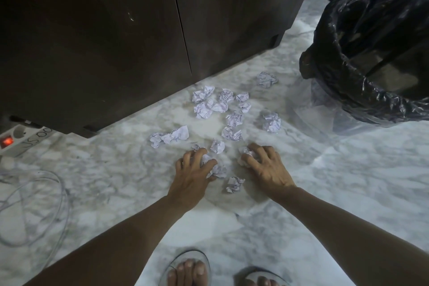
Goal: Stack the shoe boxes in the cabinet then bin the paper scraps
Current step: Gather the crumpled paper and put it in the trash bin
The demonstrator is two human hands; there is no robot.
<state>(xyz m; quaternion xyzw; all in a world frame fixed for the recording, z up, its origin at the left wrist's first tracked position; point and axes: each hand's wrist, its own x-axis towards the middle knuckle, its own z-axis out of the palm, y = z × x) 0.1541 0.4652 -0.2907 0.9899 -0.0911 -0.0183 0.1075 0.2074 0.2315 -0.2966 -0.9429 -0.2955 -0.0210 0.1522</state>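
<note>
Several crumpled white paper scraps (234,118) lie scattered on the marble floor in front of the dark cabinet (116,30), whose doors are closed. My left hand (193,173) is curled over a couple of scraps, gripping them against the floor. My right hand (264,167) is closed around another crumpled scrap at its fingertips. One loose scrap (234,184) lies between my wrists. The bin (371,53), lined with a black plastic bag, stands at the right, beyond the scraps. No shoe boxes are visible.
A white power strip (21,140) with a lit red switch sits at the left under the cabinet edge, with white cables (34,204) looped on the floor. My sandalled feet (188,271) are at the bottom. A clear plastic sheet (325,109) lies under the bin.
</note>
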